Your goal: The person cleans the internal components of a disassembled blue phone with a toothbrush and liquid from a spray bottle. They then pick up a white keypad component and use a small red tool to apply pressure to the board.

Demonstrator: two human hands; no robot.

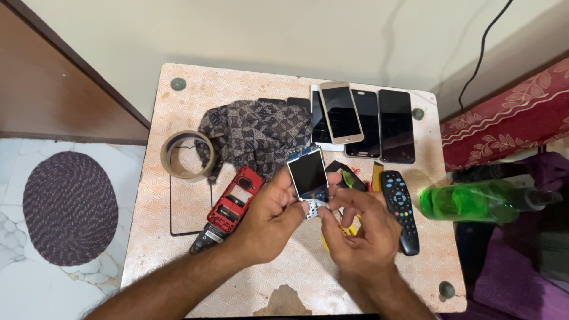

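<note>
My left hand [269, 216] grips a small phone circuit board with a square display [307, 174], held tilted above the middle of the table. My right hand [361, 228] pinches the board's lower edge, where a white bit with dots [310, 207] shows between the fingers. A red phone housing [234, 201] lies on the table just left of my left hand. Something yellow [348, 230] peeks out under my right hand.
The small patterned table [195, 95] carries a brown tape roll [187, 154], a dark patterned cloth [255, 133], several smartphones [342, 112] in a row at the back, and a black remote [402, 210]. A green bottle [468, 201] lies at the right. A round purple mat [68, 207] is on the floor.
</note>
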